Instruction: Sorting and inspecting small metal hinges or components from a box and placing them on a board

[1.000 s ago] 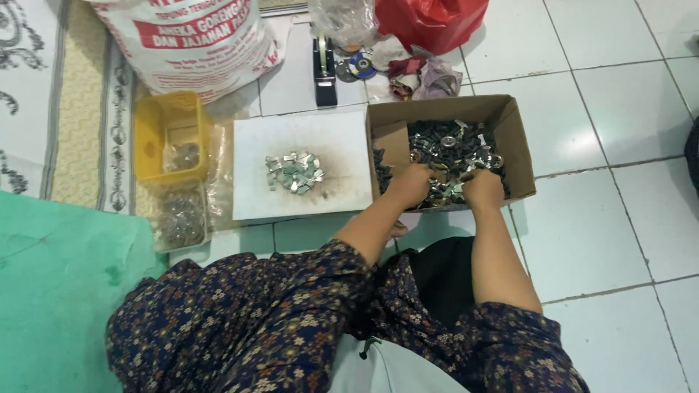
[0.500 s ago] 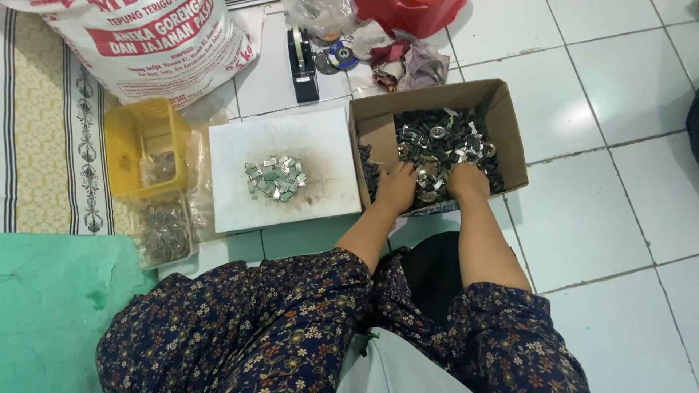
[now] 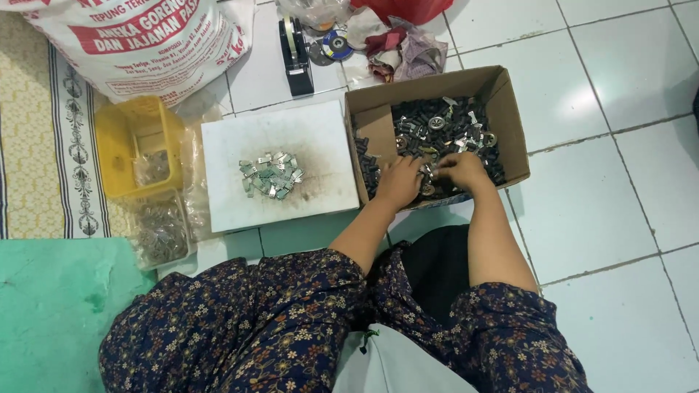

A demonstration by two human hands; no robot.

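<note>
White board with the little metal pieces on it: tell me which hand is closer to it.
Left. The left hand is in the cardboard box at its near-left corner, just beside the white board. The right hand is further right in the box, with the left hand between it and the board.

Matt cardboard box (image 3: 510, 116) w/ shiny metal parts (image 3: 444, 131); glossy floor tiles (image 3: 619, 211); yellow plastic basket (image 3: 120, 131).

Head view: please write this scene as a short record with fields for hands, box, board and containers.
left hand: inside cardboard box, on the parts
right hand: inside same box, fingers bent on small parts
cardboard box: open, holds dark and shiny metal parts
white board: beside box, small pile of metal clips on it
yellow basket: left of board
clear tub: below basket
</note>
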